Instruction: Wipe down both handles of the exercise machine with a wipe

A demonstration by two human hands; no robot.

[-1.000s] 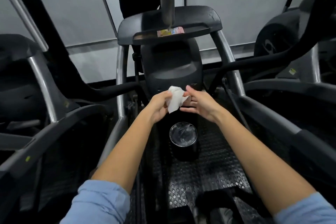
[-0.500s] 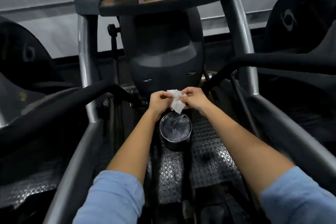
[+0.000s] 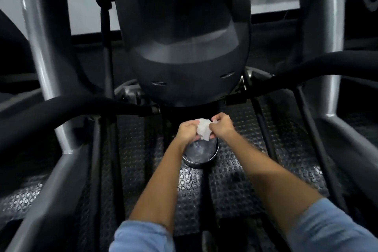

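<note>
Pinching crumpled white wipe (image 3: pixel 203 132) between left hand (image 3: pixel 187 132) and right hand (image 3: pixel 222 126), fingers closed on it, above round black lined bin (image 3: pixel 199 154).

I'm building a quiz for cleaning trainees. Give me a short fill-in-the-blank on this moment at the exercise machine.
1. Both hands grip one white ____.
2. The left hand and right hand hold it over a round, open ____ on the floor.
3. Both padded handles, left handle and right handle, are ____ in colour.

Missing words: wipe; container; black
</note>
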